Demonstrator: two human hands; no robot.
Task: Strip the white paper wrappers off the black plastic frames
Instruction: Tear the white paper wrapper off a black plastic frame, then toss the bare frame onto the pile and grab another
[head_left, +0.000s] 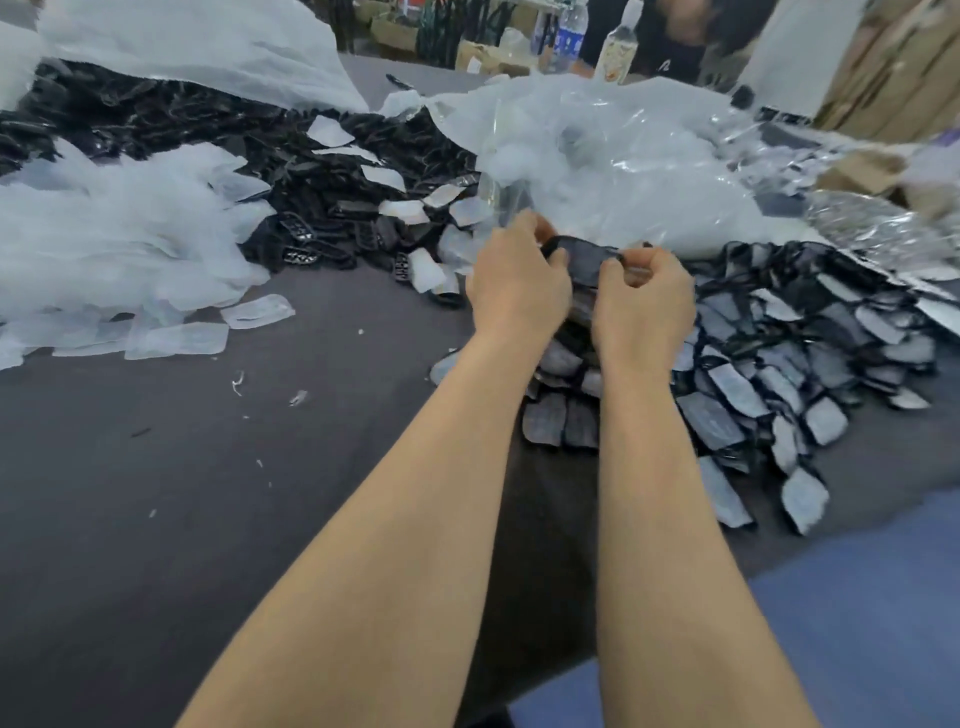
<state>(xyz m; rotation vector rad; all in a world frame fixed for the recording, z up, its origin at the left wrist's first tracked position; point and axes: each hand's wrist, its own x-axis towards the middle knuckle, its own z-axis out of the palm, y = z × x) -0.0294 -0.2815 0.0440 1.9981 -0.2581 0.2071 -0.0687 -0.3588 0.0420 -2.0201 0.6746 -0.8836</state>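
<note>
The job looks well under way but far from over. Out to the left of the hands lies a big heap of empty white wrappers (104, 249), with a few loose ones scattered toward the hands. Beyond that heap, far left and away from the person, is a dark spread of bare frames (171, 124), which I take to be the finished ones. To the right of the hands, and running under the wrists toward the person, a large pile of wrapped frames (779, 374) fans out across the surface (208, 493). By the look of it that pile is not yet stripped, so a good share of the work is left. Just past the hands a crumpled clear bag (623, 156) rises up. The piece being worked is one frame (584, 260), held up between the two hands above the near edge of the wrapped pile. The left hand (514, 293) has its fingers curled round the frame's left end, with the thumb on the near face. The right hand (647, 306) is curled too, pinching at the frame's right end with fingertips and thumb. The frame's face looks dark and greyish. Motion blur hides whether its wrapper is on, partly off or gone. I judge this to be the peeling step on that one piece.
</note>
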